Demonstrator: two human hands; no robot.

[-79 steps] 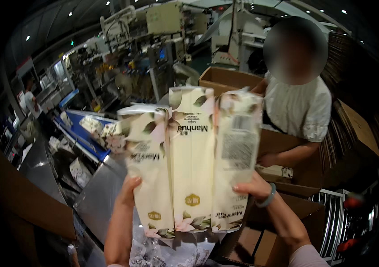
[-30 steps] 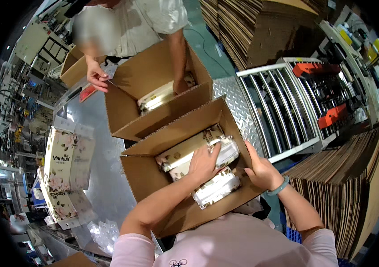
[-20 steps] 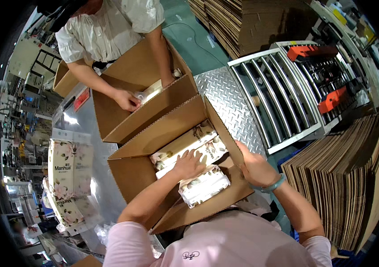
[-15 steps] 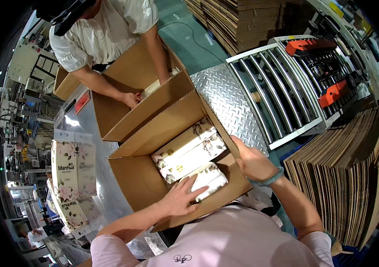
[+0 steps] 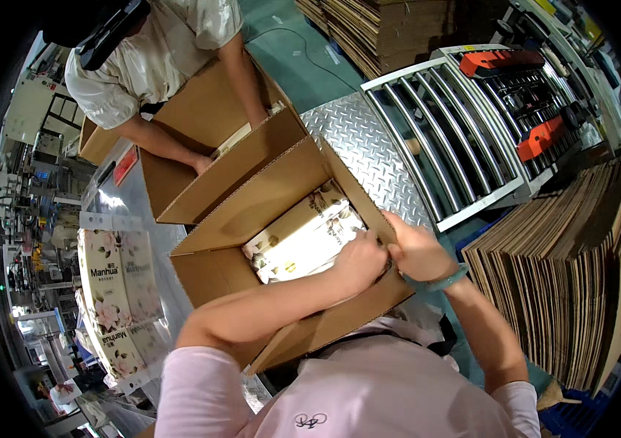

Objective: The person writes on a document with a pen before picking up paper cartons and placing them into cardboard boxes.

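An open cardboard box [image 5: 216, 277] stands tilted in front of me. Floral-printed packs [image 5: 296, 233] in cream and white lie side by side on its bottom. My left hand [image 5: 364, 257] is inside the box at its right side, over the end of the nearer packs, with fingers curled closed. What those fingers hold, if anything, is hidden. My right hand [image 5: 421, 253] grips the upper edge of the box's right wall, close beside my left hand. My left forearm covers the near part of the box and whatever lies beneath it.
Across from me, a person in a white blouse [image 5: 164, 66] reaches into a second cardboard box [image 5: 230, 175] touching mine. Wrapped floral packs [image 5: 117, 292] stand on the left. To the right are a diamond-plate surface [image 5: 376, 160], a roller conveyor [image 5: 449, 139] and stacked flat cartons [image 5: 558, 277].
My left hand has moved from the nearer pack across to the box's right side, and its spread fingers have curled. My right hand remains on the right wall.
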